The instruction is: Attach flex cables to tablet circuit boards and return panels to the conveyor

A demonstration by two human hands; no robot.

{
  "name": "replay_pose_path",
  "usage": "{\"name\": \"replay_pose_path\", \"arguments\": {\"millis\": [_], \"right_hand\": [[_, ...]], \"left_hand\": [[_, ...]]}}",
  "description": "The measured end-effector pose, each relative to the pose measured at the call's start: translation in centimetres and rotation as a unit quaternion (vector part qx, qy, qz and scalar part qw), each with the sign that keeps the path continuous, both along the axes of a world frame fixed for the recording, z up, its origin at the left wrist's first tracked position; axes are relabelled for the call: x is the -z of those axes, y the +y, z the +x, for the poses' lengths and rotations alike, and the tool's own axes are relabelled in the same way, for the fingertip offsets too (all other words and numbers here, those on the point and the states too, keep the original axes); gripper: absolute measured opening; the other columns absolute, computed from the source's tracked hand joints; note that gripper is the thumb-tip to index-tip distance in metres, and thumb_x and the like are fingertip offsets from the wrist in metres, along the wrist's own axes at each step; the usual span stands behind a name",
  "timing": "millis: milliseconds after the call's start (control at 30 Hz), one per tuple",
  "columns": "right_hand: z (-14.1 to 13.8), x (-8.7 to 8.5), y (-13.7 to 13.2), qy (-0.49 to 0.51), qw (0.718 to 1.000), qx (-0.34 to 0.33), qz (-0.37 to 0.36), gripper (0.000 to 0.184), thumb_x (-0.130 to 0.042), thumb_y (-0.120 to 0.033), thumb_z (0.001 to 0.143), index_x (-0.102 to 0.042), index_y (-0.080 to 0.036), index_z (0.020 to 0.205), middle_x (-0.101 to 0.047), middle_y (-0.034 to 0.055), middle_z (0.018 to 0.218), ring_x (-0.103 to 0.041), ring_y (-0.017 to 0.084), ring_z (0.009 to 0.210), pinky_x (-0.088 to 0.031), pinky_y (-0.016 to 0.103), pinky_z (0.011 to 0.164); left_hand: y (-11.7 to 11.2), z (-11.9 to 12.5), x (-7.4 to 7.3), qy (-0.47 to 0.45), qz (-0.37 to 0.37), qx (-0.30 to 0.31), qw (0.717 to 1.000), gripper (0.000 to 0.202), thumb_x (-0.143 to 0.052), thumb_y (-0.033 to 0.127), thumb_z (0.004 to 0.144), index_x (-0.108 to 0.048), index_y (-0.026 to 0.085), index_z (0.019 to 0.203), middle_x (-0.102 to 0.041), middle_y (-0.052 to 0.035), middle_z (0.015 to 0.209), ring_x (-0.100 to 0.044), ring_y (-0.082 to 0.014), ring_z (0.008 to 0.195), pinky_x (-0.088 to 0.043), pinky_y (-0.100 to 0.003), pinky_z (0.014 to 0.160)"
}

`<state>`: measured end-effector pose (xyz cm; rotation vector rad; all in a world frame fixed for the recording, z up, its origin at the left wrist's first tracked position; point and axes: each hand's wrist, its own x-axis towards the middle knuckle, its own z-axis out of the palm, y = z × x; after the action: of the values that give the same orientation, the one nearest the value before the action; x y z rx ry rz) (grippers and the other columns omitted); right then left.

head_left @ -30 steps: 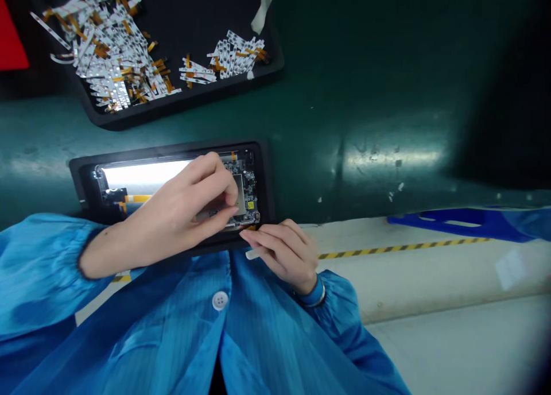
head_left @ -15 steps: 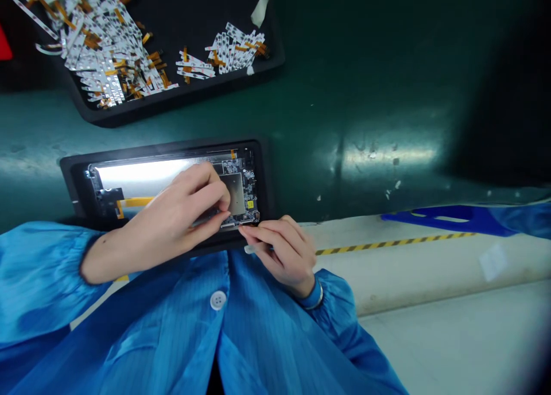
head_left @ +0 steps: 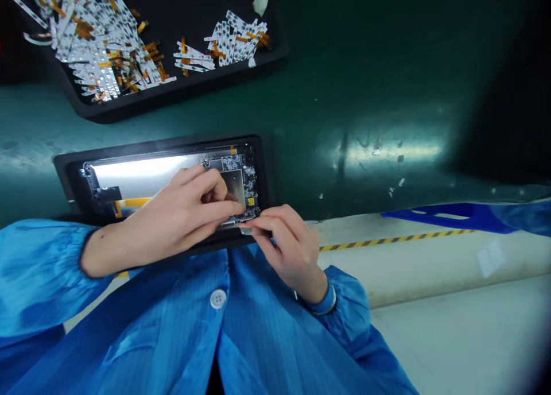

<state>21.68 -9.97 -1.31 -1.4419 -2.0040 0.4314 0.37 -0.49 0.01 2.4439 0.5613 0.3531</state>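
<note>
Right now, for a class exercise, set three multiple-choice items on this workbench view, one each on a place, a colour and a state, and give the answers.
1. Where is the black tray of white strips with orange tails, relative to the black holder?
A. Beyond it, farther from the person
B. On the blue coat
C. Underneath it

2. What colours are the stripes on the tape along the pale surface?
A. Red and white
B. Green and white
C. Yellow and black

3. What is the left hand doing?
A. Lifting the tray
B. Curving its fingers over the circuit board
C. Hanging well away from the holder

Answers:
1. A, the tray sits farther from the person than the holder.
2. C, yellow and black stripes alternate along the tape.
3. B, the fingers curve over the board in the holder.
</note>
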Motion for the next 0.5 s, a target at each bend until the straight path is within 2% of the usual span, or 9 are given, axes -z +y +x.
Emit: {"name": "replay_pose_path", "arguments": {"millis": [133,233,300,367,433,500], "right_hand": [[0.3,-0.1,0.4,-0.022,0.996,0.084,-0.027,0.029,-0.068,-0.037,0.093,-0.047,-0.021,0.082,-0.055,0.0008,0.08,-0.053,0.01,0.064,-0.038,0.022,0.047],[0.4,0.0,0.6,-0.039,0.995,0.092,-0.027,0.036,-0.065,-0.047,0.093,-0.043,-0.022,0.079,-0.052,-0.0006,0.076,-0.051,0.011,0.064,-0.036,0.023,0.048],[0.6,0.1,0.8,-0.041,0.994,0.098,-0.028,0.039,-0.063,-0.052,0.092,-0.043,-0.022,0.079,-0.05,-0.001,0.075,-0.051,0.011,0.063,-0.036,0.024,0.048],[0.8,0.3,0.9,-0.038,0.994,0.099,-0.037,0.043,-0.062,-0.059,0.09,-0.042,-0.022,0.079,-0.049,-0.0012,0.075,-0.049,0.011,0.062,-0.036,0.023,0.047],[1.0,0.5,1.1,-0.032,0.993,0.093,-0.06,0.048,-0.061,-0.065,0.086,-0.042,-0.022,0.078,-0.048,-0.0015,0.075,-0.046,0.01,0.06,-0.035,0.023,0.046],[1.3,0.6,1.4,-0.024,0.992,0.085,-0.091,0.053,-0.059,-0.072,0.083,-0.041,-0.022,0.077,-0.046,-0.0018,0.075,-0.044,0.01,0.059,-0.035,0.023,0.045]], "left_hand": [[0.4,-0.1,0.3,-0.005,0.028,0.035,0.999,0.028,-0.042,0.022,0.102,-0.066,0.026,0.116,-0.053,-0.0054,0.094,-0.045,-0.0207,0.082,-0.036,-0.035,0.072],[0.9,0.0,0.4,-0.018,0.06,0.065,0.996,0.029,-0.04,0.028,0.104,-0.065,0.027,0.118,-0.054,-0.0036,0.09,-0.046,-0.0198,0.08,-0.034,-0.033,0.07],[1.4,0.1,0.3,-0.023,0.099,0.108,0.989,0.031,-0.038,0.027,0.105,-0.065,0.022,0.119,-0.058,-0.0039,0.091,-0.048,-0.0199,0.081,-0.035,-0.033,0.068],[1.9,0.3,0.1,-0.022,0.142,0.154,0.978,0.032,-0.036,0.022,0.106,-0.067,0.017,0.112,-0.063,-0.0039,0.093,-0.049,-0.0199,0.081,-0.036,-0.034,0.068],[2.3,0.4,-0.2,-0.009,0.16,0.197,0.967,0.035,-0.034,0.021,0.106,-0.069,0.017,0.105,-0.064,-0.0022,0.087,-0.051,-0.0193,0.078,-0.037,-0.035,0.068],[2.5,0.4,-0.3,0.031,0.128,0.173,0.976,0.04,-0.03,0.026,0.107,-0.07,0.024,0.103,-0.064,0.0004,0.083,-0.054,-0.0174,0.077,-0.04,-0.033,0.07]]}}
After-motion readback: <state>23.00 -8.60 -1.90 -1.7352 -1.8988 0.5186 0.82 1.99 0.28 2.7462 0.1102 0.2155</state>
